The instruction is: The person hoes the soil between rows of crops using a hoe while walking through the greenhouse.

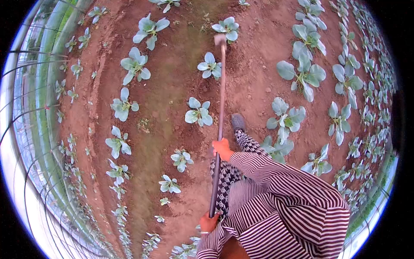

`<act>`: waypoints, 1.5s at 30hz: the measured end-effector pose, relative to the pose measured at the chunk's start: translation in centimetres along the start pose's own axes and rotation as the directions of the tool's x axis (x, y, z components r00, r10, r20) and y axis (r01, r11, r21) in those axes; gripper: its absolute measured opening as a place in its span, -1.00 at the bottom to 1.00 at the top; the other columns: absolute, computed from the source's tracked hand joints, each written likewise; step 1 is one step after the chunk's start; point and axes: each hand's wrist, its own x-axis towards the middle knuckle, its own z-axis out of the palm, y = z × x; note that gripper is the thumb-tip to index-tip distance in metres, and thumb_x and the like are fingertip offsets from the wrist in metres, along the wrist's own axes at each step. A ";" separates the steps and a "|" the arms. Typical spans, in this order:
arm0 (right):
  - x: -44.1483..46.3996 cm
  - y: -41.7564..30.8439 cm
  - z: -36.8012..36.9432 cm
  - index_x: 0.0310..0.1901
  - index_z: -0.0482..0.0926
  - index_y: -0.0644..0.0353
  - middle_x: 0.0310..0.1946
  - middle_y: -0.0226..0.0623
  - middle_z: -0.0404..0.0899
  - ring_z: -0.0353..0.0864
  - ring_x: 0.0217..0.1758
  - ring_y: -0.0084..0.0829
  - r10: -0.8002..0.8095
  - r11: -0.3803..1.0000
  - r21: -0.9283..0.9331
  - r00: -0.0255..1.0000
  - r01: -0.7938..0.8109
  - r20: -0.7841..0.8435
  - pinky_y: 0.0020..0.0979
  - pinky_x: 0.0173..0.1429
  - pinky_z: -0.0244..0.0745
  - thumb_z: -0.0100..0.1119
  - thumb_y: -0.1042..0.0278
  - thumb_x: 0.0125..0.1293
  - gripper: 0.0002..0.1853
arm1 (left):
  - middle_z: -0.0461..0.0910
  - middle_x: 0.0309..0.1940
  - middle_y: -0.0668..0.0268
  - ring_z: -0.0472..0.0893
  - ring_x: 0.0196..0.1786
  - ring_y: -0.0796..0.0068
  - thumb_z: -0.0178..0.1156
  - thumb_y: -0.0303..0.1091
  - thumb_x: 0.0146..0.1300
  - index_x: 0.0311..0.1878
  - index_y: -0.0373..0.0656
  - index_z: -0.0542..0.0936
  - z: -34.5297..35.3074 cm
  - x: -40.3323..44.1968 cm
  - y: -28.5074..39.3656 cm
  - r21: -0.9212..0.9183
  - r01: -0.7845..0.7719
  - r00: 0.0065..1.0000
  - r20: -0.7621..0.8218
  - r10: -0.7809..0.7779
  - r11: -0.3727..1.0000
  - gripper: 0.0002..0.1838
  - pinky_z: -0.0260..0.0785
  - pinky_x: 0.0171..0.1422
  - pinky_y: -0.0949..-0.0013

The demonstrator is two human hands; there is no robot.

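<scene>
A long-handled hoe (221, 86) reaches up the view from the person's body. My right hand (222, 149) is wrapped round the middle of its shaft. Nearer the body, my left hand (209, 222) is closed round the dark lower end of the handle. At the far end, the hoe head (220, 39) is beside a leafy plant (227, 28) at the top centre, over the reddish-brown soil; whether it touches the soil is unclear. Just left of the shaft stands another green plant (209, 66).
Rows of leafy plants run down both sides, with large ones (303, 75) on the right. A shoe (238, 122) stands on the soil right of the shaft. Curved wires (30, 64) and a pale band line the left edge.
</scene>
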 end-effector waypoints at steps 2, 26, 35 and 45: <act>-0.3 -2.4 0.7 -0.45 0.21 0.22 -0.71 -0.31 0.33 0.32 -0.82 -0.46 -0.051 0.997 -0.062 0.998 0.054 0.048 -0.40 -0.84 0.21 0.11 0.53 0.01 -0.78 | 0.53 -0.55 0.01 0.56 -0.46 0.10 0.21 0.02 -0.05 -0.37 -0.20 0.56 0.8 1.1 0.4 0.014 -0.025 0.999 -0.033 0.026 1.000 -0.58 0.36 -0.37 0.17; 2.5 -10.8 2.9 -0.46 0.33 0.25 -0.76 -0.33 0.31 0.29 -0.84 -0.47 -0.150 0.974 0.200 0.964 0.106 0.220 -0.40 -0.80 0.22 0.12 0.48 0.01 -0.85 | 0.51 -0.62 0.05 0.53 -0.53 0.05 0.23 -0.05 -0.10 -0.45 -0.18 0.54 2.4 7.5 3.2 -0.019 -0.064 0.966 -0.253 0.057 0.998 -0.65 0.36 -0.43 0.14; 15.0 -43.2 1.4 -0.46 0.34 0.32 -0.78 -0.28 0.39 0.39 -0.81 -0.47 -0.627 0.655 -0.490 0.776 0.575 0.071 -0.41 -0.75 0.27 0.03 0.43 -0.01 -0.86 | 0.51 -0.60 0.07 0.54 -0.51 0.23 0.23 0.00 -0.03 -0.39 -0.26 0.52 0.8 15.8 37.0 -0.279 -0.342 0.939 -0.136 0.316 0.897 -0.57 0.33 -0.39 0.26; 17.7 -34.0 -9.8 -0.61 0.36 0.30 -0.73 -0.20 0.42 0.41 -0.80 -0.37 -0.069 0.975 -0.217 0.996 0.056 -0.052 -0.34 -0.78 0.28 0.12 0.43 -0.04 -0.83 | 0.55 -0.54 0.05 0.57 -0.40 0.12 0.21 0.11 -0.07 -0.36 -0.17 0.57 2.0 6.8 38.4 0.042 0.011 0.993 0.115 -0.016 0.999 -0.53 0.38 -0.27 0.17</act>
